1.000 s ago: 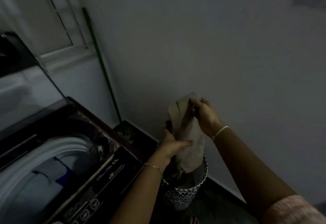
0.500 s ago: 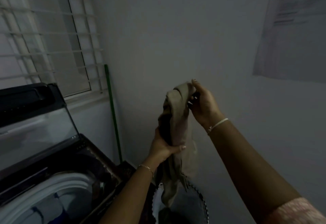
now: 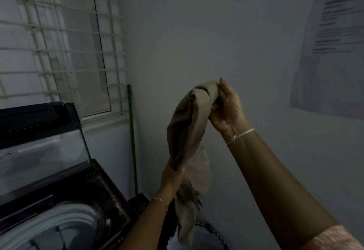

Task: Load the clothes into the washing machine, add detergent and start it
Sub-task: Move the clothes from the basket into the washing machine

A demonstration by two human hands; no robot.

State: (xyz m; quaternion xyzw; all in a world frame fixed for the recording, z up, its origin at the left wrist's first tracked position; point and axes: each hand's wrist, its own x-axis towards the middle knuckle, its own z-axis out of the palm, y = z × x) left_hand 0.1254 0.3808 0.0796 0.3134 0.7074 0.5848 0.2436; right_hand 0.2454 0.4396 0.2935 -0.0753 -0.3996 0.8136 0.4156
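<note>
A beige garment (image 3: pixel 189 143) hangs in the air between both hands, to the right of the washing machine. My right hand (image 3: pixel 226 108) pinches its top end high up. Lower down, my left hand (image 3: pixel 171 178) grips its middle, and the loose tail dangles over the laundry basket (image 3: pixel 212 230) at the bottom edge. The top-loading washing machine (image 3: pixel 59 200) stands at the lower left with its glass lid (image 3: pixel 39 151) raised; its white tub rim (image 3: pixel 59 222) shows, with something white and blue inside.
A green pole (image 3: pixel 132 141) leans in the corner beside the machine. A barred window (image 3: pixel 59 43) fills the upper left. Paper notices (image 3: pixel 332 52) are stuck on the wall at right, which is close behind the hands.
Both hands have lifted the beige garment up out of the basket, and it now hangs stretched and higher. The view has tilted upward, so less of the machine and basket shows.
</note>
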